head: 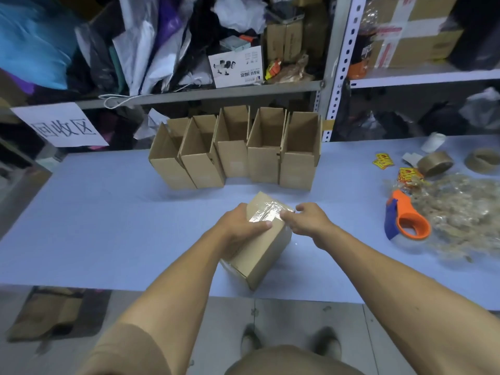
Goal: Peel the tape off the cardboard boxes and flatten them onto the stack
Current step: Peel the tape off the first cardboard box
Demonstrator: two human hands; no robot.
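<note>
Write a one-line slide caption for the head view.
Left hand steadies a taped cardboard box while right hand pinches its clear tape; five open boxes wait behind.

Matt brown cardboard box bears glossy, crinkled clear plastic tape.

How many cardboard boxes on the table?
6: five open boxes in a row at the table's far edge, one taped box in both hands near the front edge.
</note>
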